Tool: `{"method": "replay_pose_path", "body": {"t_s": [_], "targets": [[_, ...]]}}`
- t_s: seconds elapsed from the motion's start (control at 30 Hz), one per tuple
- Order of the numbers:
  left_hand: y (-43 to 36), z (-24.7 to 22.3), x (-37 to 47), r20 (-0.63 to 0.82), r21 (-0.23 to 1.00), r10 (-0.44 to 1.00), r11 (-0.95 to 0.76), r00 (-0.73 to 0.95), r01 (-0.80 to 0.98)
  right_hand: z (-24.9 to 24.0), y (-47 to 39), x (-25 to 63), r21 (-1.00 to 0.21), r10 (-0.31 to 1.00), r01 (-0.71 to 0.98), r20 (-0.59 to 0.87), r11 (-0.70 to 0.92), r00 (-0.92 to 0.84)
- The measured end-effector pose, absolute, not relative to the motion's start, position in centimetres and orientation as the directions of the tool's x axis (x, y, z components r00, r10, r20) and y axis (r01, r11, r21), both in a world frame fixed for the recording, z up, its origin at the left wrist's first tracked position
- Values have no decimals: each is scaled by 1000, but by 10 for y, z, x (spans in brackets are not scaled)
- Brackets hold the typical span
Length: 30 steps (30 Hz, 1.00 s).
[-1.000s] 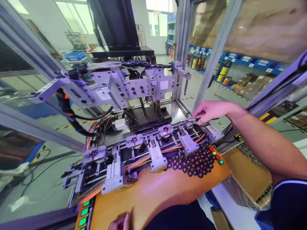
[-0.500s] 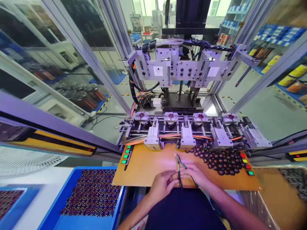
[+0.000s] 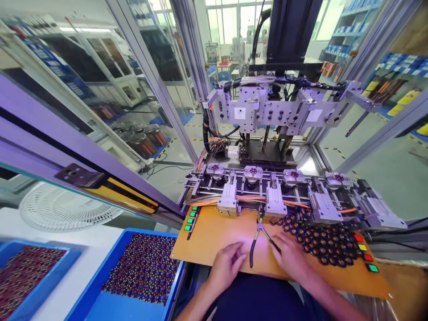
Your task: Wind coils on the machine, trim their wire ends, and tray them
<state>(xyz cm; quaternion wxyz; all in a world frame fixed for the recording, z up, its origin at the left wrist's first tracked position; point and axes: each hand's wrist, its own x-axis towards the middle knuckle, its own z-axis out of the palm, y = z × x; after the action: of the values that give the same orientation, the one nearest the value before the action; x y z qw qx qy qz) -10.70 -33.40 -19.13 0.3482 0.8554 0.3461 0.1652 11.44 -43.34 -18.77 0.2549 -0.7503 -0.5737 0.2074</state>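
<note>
A pair of pliers (image 3: 260,226) with dark handles lies over the orange-brown work plate (image 3: 210,232), its handles spread and its jaws toward the machine. My right hand (image 3: 289,253) is at the right handle, fingers closed round its end. Left of the other handle is my left hand (image 3: 229,263), fingers curled and a little apart, holding nothing that shows. Behind the jaws stands a row of four fixtures, each topped by a small round part (image 3: 253,171). Many dark ring-shaped parts (image 3: 323,240) are spread on the plate right of my right hand.
Blue trays of small parts (image 3: 143,263) stand at the left, near a white fan (image 3: 70,207). Green buttons (image 3: 190,220) line the plate's left edge; coloured buttons (image 3: 363,247) line its right. Metal slides (image 3: 229,198) and a raised machine head (image 3: 277,109) are beyond.
The pliers' handles have spread apart and my left hand has come away from them. My right hand has moved outward with the right handle. The camera view has shifted left and up.
</note>
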Motion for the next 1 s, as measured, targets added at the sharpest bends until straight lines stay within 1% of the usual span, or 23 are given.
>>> {"method": "replay_pose_path", "body": {"t_s": [0.07,0.13,0.2,0.23,0.27,0.33,0.43,0.57,0.7,0.77,0.9,1.0], "targets": [[-313,-173,-130,109,669,738,-550,666,500,-164,-439,124,-605,985,787,27,-118,169],[-281,-149,-150,172,612,749,-591,640,526,-129,-437,138,-553,994,833,97,17,44],[-240,-121,-160,229,541,753,-625,617,563,-88,-422,152,-410,978,894,172,179,-117],[-217,-106,-160,253,505,751,-640,609,579,-68,-409,158,-334,967,915,186,227,-172],[-195,-93,-157,272,474,745,-655,609,589,-49,-391,163,-267,965,933,169,243,-203],[-154,-71,-142,299,417,717,-691,629,590,-20,-349,169,-161,973,959,55,232,-226],[-113,-49,-109,294,357,664,-743,687,566,-1,-285,169,-95,976,972,29,217,-215],[-101,-38,-78,244,287,620,-780,745,556,-3,-239,162,-37,983,983,2,182,-182],[-100,-39,-71,178,226,632,-772,754,594,-19,-227,159,-15,990,990,-33,138,-139],[-98,-40,-73,141,202,644,-763,752,614,-27,-224,159,-33,993,993,-36,112,-113],[-95,-37,-74,38,174,641,-759,766,627,-42,-219,165,-151,997,986,-11,77,-80],[-93,-35,-74,-51,174,619,-767,784,617,-50,-215,172,-269,995,958,55,99,-87]]}}
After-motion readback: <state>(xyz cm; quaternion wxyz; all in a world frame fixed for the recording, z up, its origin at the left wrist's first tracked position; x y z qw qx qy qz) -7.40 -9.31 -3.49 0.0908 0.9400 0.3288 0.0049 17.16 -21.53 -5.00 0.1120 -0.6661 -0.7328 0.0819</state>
